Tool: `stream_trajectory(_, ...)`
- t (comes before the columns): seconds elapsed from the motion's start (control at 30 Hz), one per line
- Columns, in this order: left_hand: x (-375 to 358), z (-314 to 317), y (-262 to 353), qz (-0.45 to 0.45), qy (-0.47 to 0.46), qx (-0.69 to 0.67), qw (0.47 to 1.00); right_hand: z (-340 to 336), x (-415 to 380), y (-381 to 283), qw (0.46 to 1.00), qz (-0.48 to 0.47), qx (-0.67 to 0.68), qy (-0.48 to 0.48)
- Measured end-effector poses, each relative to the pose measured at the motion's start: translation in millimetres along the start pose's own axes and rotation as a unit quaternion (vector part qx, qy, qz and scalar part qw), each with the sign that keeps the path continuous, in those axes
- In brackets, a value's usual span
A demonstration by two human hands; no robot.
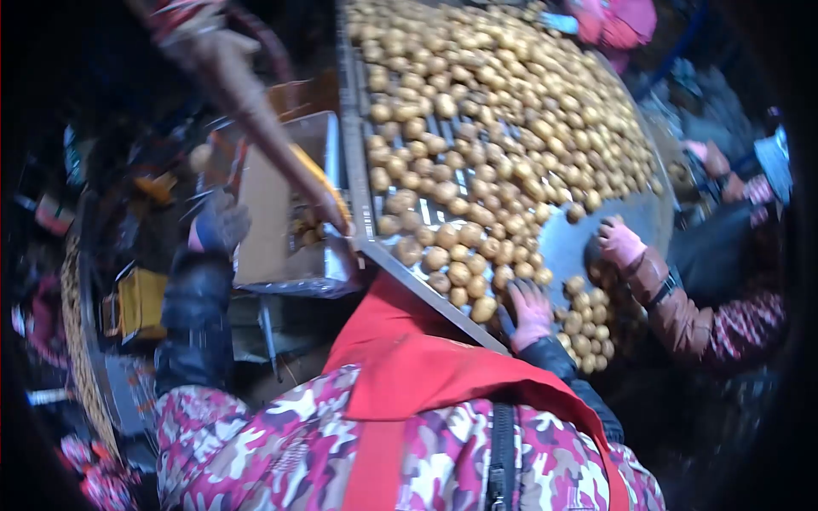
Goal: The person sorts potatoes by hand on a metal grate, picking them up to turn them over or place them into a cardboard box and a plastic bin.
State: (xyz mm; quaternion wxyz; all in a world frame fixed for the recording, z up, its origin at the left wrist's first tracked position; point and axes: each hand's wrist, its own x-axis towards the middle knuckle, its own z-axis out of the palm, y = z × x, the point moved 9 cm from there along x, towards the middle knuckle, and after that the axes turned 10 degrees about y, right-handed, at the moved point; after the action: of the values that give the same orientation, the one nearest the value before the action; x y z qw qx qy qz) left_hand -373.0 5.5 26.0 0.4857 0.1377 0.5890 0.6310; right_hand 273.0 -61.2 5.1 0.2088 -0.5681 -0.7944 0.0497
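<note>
Many round, light-brown potatoes (503, 145) cover a metal sorting table (360, 170) ahead of me. My right hand (530, 311), in a pink glove, lies with spread fingers against potatoes at the table's near edge. To the left, my left hand (220, 223), in a dirty dark glove, is raised beside an open cardboard box (277, 204) lined with plastic. Its fingers are blurred, and I cannot make out whether it holds anything. A single potato (200, 157) appears just beyond that hand. More potatoes lie inside the box.
A co-worker's pink-gloved hand (622, 244) reaches over the table from the right. Another person in pink (613, 21) stands at the far side. A brown post (264, 111) crosses the upper left. At left are a yellow container (141, 302) and a curved conveyor (81, 358).
</note>
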Motion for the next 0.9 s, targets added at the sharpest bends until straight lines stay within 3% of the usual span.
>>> stream_trajectory(0.03, -62.0, 83.9, -1.1, -0.066, -0.093, 0.042, 0.993, -1.4, -0.4, -0.2, 1.0, 0.006, 0.009, 0.004)
stream_trajectory(0.07, -140.7, 125.9, -10.9, -0.073, -0.02, 0.076, 0.994, -3.3, -0.1, 0.2, 1.0, 0.008, 0.019, 0.01)
stream_trajectory(0.1, -108.8, 84.7, -77.2, -0.218, 0.038, 0.423, 0.879, -7.9, 0.4, -1.4, 1.0, 0.008, 0.02, 0.021)
stream_trajectory(0.13, -123.1, 133.6, -83.6, 0.041, -0.145, 0.446, 0.882, -10.8, 0.3, -1.5, 0.998, 0.018, 0.032, 0.041)
stream_trajectory(0.17, -166.3, 170.1, -83.9, 0.322, -0.263, 0.411, 0.811, -13.2, 0.8, -2.3, 0.997, 0.032, 0.051, 0.053)
stream_trajectory(0.2, -186.1, 196.0, -98.8, 0.379, -0.263, 0.475, 0.75, -16.4, 4.0, -2.9, 0.994, 0.045, 0.07, 0.064)
stream_trajectory(0.27, -212.3, 252.0, -104.4, 0.494, -0.318, 0.455, 0.669, -24.0, 27.9, -26.0, 0.993, 0.009, 0.114, 0.036)
stream_trajectory(0.33, -203.2, 293.9, -105.0, 0.509, -0.306, 0.452, 0.666, -21.3, 50.3, -57.5, 0.992, -0.072, 0.093, 0.045)
stream_trajectory(0.37, -185.3, 302.6, -114.8, 0.525, -0.268, 0.501, 0.634, -12.0, 63.7, -74.2, 0.989, -0.111, 0.097, 0.017)
stream_trajectory(0.47, -141.4, 313.1, -129.2, 0.501, -0.156, 0.61, 0.594, 5.2, 109.1, -113.2, 0.975, -0.183, 0.124, -0.027)
stream_trajectory(0.53, -118.3, 299.5, -152.0, 0.468, -0.143, 0.658, 0.572, 29.0, 140.7, -108.1, 0.974, -0.205, 0.095, -0.013)
stream_trajectory(0.8, -119.2, 304.5, -149.8, 0.463, -0.168, 0.639, 0.591, 23.5, 227.0, 23.8, 0.992, -0.11, -0.05, 0.045)
stream_trajectory(0.87, -117.4, 306.7, -146.0, 0.46, -0.174, 0.634, 0.597, 10.9, 230.7, 61.1, 0.997, -0.042, -0.053, 0.048)
stream_trajectory(0.9, -117.1, 309.1, -144.6, 0.454, -0.179, 0.632, 0.601, 7.9, 229.2, 81.0, 0.999, -0.002, -0.048, -0.008)
